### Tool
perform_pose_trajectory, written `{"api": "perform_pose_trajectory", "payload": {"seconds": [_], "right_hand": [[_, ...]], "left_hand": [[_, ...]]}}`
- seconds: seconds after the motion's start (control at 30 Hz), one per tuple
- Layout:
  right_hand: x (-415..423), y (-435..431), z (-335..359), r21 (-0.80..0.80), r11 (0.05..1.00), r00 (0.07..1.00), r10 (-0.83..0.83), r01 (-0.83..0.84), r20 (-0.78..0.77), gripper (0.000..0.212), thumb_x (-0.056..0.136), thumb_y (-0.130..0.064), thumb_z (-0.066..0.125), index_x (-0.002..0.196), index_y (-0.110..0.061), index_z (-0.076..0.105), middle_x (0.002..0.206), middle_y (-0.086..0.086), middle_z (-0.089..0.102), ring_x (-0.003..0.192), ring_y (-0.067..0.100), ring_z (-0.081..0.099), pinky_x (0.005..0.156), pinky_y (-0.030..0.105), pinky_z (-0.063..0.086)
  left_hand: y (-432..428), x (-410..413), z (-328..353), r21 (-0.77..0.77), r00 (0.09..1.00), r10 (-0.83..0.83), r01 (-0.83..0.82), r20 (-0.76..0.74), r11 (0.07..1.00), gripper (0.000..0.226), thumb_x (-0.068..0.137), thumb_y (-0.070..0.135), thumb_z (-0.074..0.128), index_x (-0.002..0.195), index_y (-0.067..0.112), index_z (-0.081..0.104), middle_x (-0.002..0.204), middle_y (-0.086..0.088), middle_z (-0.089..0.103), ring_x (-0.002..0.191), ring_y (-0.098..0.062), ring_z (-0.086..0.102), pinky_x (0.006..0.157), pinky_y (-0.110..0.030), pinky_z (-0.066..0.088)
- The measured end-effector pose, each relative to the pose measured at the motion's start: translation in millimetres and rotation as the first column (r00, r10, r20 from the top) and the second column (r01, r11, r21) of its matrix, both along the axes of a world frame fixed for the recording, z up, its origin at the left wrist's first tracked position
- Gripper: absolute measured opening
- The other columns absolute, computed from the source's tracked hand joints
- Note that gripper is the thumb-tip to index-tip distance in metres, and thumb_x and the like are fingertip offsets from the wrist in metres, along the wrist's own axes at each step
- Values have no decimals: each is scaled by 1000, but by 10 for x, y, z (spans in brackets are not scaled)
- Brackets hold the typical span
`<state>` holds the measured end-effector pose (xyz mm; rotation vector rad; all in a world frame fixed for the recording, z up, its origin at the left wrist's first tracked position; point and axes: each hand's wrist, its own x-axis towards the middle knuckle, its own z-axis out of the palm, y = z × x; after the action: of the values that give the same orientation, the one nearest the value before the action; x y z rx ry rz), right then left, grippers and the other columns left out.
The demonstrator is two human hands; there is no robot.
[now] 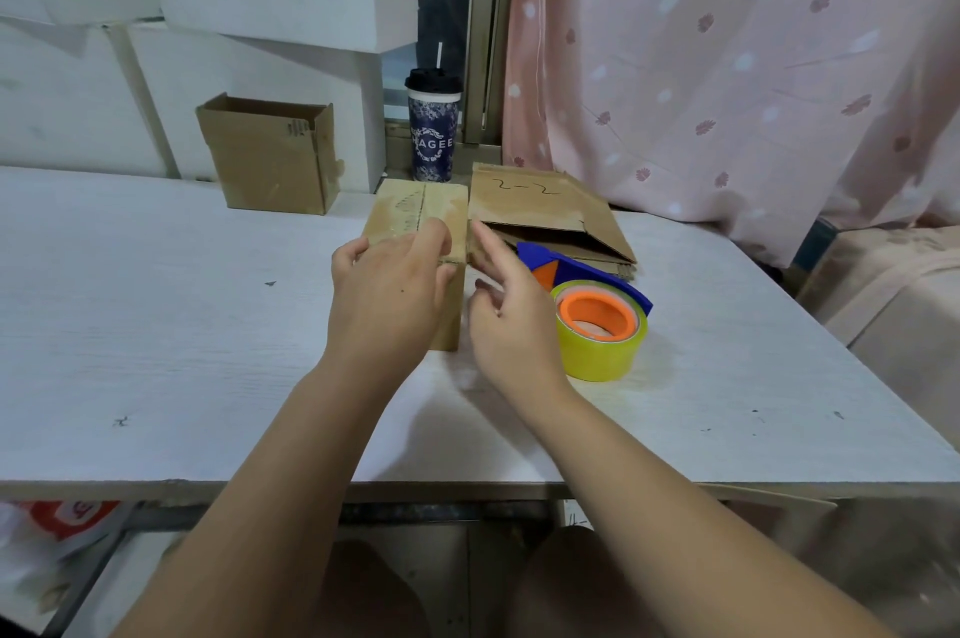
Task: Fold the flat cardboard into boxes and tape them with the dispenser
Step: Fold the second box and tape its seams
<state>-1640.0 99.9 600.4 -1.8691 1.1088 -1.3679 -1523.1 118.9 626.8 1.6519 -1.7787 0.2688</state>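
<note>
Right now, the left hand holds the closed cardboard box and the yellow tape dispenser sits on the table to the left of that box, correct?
Not quite. The left hand does hold the closed cardboard box, but the yellow tape dispenser sits on the table to the right of that box, just beyond the right hand. The head view shows it.

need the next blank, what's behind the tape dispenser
A flat brown cardboard piece marked 2-2 lies behind the blue and orange dispenser with yellow tape. Its near edge is covered by the dispenser and right hand.
</note>
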Motion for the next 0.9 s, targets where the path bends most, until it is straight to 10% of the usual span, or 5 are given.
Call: {"api": "perform_pose_trajectory", "payload": {"seconds": [0.37,0.57,0.67,0.9], "right_hand": [[77,156,-209,61,998,997,-36,32,68,70,83,2,40,148,-23,32,145,-16,37,136,3,32,114,34,31],[15,-17,-48,-170,984,987,23,-49,-157,52,87,9,43,132,-13,57,143,1,48,131,5,38,107,7,22],[-22,-51,-97,-243,969,986,-5,-36,-167,47,86,7,47,127,-11,61,138,2,53,127,6,44,105,9,27],[19,-65,-171,-268,963,982,-45,-7,-186,43,89,-5,53,131,-15,56,140,-4,50,124,-10,35,102,6,25]], "left_hand": [[6,1,-37,-68,994,-61,55,-90,996,40,90,17,55,128,26,44,106,5,66,104,-17,57,95,-30,18],[59,129,-77,-108,972,-233,230,-14,967,80,79,1,62,146,27,28,109,6,55,104,-16,51,104,-38,24],[76,287,-147,-280,988,-148,153,41,948,61,77,-5,67,134,6,49,126,-18,53,114,-34,49,106,-31,26],[69,405,-352,-454,996,-45,4,-81,891,17,83,-9,61,99,-5,66,97,-19,66,89,-32,62,79,-34,51]]}}
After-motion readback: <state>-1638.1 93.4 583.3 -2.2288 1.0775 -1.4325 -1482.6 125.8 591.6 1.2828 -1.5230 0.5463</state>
